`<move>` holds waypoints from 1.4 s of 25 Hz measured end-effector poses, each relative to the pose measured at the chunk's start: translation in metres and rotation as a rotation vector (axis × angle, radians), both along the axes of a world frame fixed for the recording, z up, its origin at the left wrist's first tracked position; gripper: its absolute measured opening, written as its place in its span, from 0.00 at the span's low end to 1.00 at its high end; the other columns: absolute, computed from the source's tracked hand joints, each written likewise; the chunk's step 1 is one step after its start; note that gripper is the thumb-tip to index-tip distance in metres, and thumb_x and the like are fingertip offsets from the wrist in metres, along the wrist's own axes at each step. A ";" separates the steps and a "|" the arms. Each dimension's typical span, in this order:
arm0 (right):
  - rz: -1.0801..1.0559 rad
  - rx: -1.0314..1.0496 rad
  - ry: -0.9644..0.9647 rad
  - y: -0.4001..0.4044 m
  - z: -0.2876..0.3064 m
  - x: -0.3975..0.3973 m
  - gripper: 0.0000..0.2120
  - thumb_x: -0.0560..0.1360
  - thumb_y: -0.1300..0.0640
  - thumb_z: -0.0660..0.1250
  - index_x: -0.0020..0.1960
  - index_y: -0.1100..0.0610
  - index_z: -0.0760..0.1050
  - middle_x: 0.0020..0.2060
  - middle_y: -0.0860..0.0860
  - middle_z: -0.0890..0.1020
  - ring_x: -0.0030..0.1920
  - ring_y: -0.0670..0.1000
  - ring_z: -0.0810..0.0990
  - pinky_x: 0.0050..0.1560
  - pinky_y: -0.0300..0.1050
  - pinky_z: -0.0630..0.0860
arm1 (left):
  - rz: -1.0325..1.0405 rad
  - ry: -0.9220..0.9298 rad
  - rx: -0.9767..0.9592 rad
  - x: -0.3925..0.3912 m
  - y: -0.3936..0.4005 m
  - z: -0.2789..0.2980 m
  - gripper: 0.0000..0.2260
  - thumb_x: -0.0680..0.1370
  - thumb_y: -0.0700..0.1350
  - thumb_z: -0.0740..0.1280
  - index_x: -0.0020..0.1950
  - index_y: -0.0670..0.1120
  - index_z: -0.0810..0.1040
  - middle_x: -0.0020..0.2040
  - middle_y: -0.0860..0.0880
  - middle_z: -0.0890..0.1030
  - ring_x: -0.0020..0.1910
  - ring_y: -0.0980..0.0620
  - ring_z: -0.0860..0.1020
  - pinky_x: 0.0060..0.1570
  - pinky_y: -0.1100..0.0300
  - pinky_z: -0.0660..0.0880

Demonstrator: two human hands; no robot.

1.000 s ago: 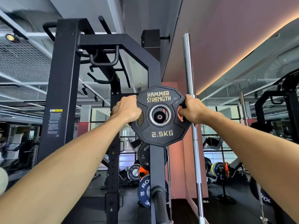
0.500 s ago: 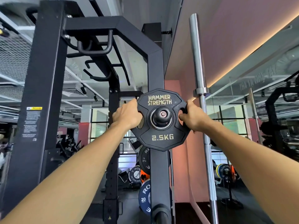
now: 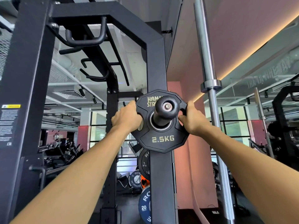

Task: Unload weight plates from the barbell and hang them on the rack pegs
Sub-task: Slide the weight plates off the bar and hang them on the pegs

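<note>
With your left hand [image 3: 127, 119] and right hand [image 3: 193, 120] both curled round the rim of the plate [image 3: 162, 139], already threaded on the peg [image 3: 166, 110], push straight along the peg toward the rack post [image 3: 159, 183]

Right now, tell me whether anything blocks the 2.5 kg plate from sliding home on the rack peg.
Nothing visible does. The 2.5 kg plate is already threaded over the peg, held by the left hand and right hand. The stretch of peg behind the plate is hidden.
</note>
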State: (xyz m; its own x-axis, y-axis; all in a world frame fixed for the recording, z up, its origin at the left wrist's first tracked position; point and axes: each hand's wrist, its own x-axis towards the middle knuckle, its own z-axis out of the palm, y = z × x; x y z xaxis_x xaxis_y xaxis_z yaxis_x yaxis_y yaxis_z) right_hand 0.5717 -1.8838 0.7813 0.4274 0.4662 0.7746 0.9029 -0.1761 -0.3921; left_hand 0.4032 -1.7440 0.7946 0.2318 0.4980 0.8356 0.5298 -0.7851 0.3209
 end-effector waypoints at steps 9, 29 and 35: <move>0.028 0.026 0.011 0.022 -0.001 0.018 0.08 0.78 0.53 0.56 0.51 0.56 0.58 0.39 0.53 0.74 0.45 0.62 0.75 0.50 0.57 0.72 | -0.029 0.029 -0.013 0.017 0.018 0.001 0.17 0.71 0.39 0.58 0.60 0.48 0.66 0.51 0.45 0.77 0.49 0.38 0.75 0.49 0.49 0.73; 0.003 -0.637 0.131 -0.092 -0.133 -0.050 0.40 0.71 0.35 0.66 0.75 0.53 0.58 0.73 0.54 0.67 0.70 0.56 0.69 0.70 0.52 0.66 | -0.092 0.467 -0.367 -0.131 -0.044 -0.179 0.31 0.68 0.71 0.64 0.65 0.56 0.66 0.67 0.51 0.71 0.63 0.49 0.73 0.61 0.48 0.72; 0.167 -0.556 0.027 -0.106 -0.131 -0.119 0.43 0.67 0.32 0.68 0.75 0.50 0.57 0.74 0.50 0.63 0.71 0.55 0.67 0.70 0.59 0.64 | -0.079 0.379 -0.371 -0.197 -0.098 -0.166 0.37 0.63 0.72 0.68 0.67 0.58 0.66 0.69 0.52 0.70 0.65 0.49 0.72 0.63 0.48 0.71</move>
